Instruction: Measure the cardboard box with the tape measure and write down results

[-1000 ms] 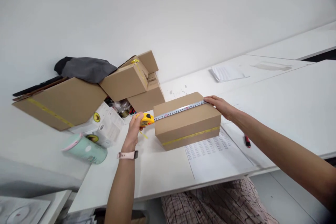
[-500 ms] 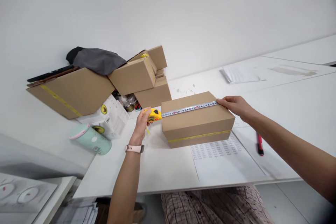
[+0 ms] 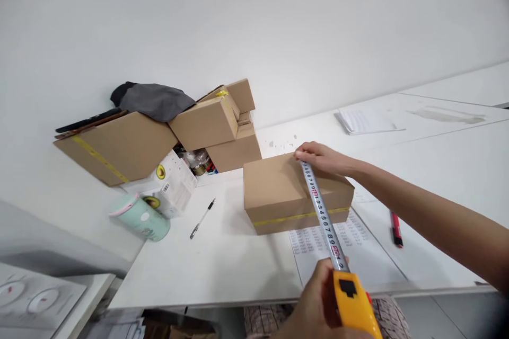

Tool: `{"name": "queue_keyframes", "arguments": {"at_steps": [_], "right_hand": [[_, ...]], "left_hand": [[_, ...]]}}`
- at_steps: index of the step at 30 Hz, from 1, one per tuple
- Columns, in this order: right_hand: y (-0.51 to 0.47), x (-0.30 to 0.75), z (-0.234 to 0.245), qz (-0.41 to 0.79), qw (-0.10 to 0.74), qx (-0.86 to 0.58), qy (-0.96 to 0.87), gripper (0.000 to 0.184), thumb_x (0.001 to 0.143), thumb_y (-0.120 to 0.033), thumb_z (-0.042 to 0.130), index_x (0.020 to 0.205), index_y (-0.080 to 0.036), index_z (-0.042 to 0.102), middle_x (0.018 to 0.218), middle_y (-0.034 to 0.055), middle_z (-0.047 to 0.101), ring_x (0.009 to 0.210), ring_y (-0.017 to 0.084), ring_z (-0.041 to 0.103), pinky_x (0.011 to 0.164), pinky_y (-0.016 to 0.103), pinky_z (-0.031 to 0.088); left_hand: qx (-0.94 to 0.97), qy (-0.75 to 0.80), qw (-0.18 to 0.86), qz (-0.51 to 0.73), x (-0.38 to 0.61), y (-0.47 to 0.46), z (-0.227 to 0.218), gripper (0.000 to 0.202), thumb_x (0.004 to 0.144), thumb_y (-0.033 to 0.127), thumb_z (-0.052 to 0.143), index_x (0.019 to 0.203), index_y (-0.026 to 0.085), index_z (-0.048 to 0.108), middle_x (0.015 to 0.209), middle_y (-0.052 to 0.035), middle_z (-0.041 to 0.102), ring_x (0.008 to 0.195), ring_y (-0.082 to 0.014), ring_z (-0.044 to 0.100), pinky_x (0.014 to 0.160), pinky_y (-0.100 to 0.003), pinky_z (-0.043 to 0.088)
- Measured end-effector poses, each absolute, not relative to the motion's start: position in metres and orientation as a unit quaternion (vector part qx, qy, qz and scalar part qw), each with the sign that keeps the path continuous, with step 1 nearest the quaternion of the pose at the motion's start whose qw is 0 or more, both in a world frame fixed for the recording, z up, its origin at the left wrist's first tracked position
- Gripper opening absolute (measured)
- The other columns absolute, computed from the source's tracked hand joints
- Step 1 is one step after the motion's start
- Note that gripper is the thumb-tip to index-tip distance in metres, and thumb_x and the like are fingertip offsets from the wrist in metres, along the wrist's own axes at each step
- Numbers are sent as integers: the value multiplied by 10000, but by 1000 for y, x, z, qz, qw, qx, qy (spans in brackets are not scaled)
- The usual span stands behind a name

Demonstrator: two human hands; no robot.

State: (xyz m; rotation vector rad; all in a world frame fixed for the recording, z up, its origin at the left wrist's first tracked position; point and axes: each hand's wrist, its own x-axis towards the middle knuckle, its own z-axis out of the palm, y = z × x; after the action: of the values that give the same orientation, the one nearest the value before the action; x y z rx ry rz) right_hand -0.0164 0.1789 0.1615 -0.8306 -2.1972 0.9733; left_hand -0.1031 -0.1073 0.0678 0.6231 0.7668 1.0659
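**Tape measure (image 3: pixel 355 302) stretching across the cardboard box (image 3: pixel 294 193)**

Your left hand (image 3: pixel 312 299) is clamping the tape measure's yellow case at 5 o'clock in your view. The case's mouth is facing 11 o'clock, and the graduated blade (image 3: pixel 326 228) is running straight out that way. Your right hand (image 3: pixel 324 159) is pinching the blade's far end, thumb and fingers together, beside the box's far top edge.

The box is sitting on the white table (image 3: pixel 191 270), at 4 o'clock from your view's centre. Its long axis is lying roughly from 9 to 3 o'clock, the right end angling slightly away, so the blade is crossing it. A ballpoint pen (image 3: pixel 202 218) is lying between 8 and 9 o'clock from the box, pointing towards 1; a red marker (image 3: pixel 396 229) is resting between 3 and 4.
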Motion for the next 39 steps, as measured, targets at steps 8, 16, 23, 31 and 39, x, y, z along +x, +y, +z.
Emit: {"name": "queue_keyframes", "arguments": {"at_steps": [8, 16, 23, 31, 39], "right_hand": [[230, -66, 159, 326, 224, -374, -839, 344, 868, -515, 645, 735, -197, 654, 932, 120, 720, 904, 267, 617, 843, 358, 451], [229, -68, 141, 318, 164, -382, -853, 408, 871, -537, 608, 616, -219, 605, 740, 55, 655, 743, 235, 590, 746, 357, 416], [232, -64, 142, 323, 162, -367, -857, 472, 834, -633, 592, 614, -216, 569, 718, 40, 618, 728, 215, 554, 719, 341, 412], [235, -63, 140, 338, 156, -340, -864, 567, 770, -730, 630, 565, -211, 530, 675, 31, 594, 731, 218, 536, 716, 342, 416], [219, -27, 151, 430, 367, -348, -747, 602, 872, -762, 543, 1023, -214, 741, 1008, 115, 722, 999, 277, 621, 887, 362, 474]], "left_hand": [[277, 319, 662, 619, -103, -72, 103, 610, 678, 576, 826, 1060, 141, 634, 932, -69, 654, 691, -198, 716, 530, -267, 588], [233, 302, 668, 639, -77, -80, 77, 601, 705, 569, 780, 1131, 192, 589, 994, -78, 672, 736, -256, 735, 521, -310, 585], [216, 323, 661, 642, -76, -80, 82, 649, 679, 612, 782, 1133, 182, 607, 995, -86, 665, 719, -244, 715, 502, -316, 586], [247, 368, 649, 618, -78, -79, 101, 647, 644, 634, 823, 1065, 176, 643, 1103, -85, 624, 700, -164, 669, 491, -265, 586], [263, 418, 550, 673, -105, -109, 84, 775, 625, 563, 888, 1278, 278, 585, 1286, -110, 620, 796, -230, 700, 654, -389, 647]]}}
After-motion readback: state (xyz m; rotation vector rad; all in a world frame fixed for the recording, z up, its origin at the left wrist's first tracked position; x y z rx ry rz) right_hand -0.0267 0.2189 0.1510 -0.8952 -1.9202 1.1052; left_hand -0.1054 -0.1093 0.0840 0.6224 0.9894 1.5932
